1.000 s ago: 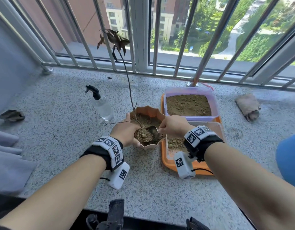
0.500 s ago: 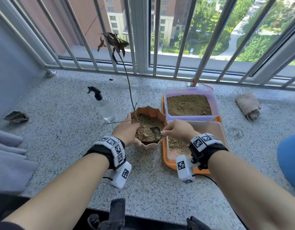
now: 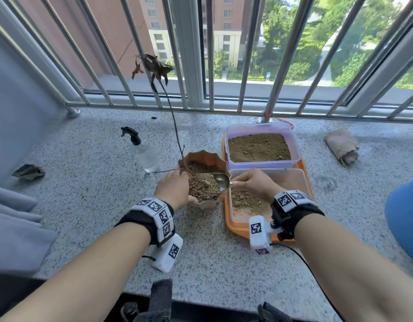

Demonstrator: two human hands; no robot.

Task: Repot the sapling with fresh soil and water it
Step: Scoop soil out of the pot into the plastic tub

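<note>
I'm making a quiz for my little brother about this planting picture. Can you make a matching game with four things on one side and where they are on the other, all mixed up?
Things:
1. spray bottle
2. metal scoop
3. purple-rimmed box full of soil
4. rolled cloth

Places:
A. over the soil in the pot, held by the right hand
B. far right on the ledge, by itself
C. left of the pot, standing on the ledge
D. at the back of the orange tray

Pairs: 1-C, 2-A, 3-D, 4-B

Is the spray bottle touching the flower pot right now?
Apart. The head view shows a strip of bare ledge between the spray bottle and the scalloped flower pot.
</note>
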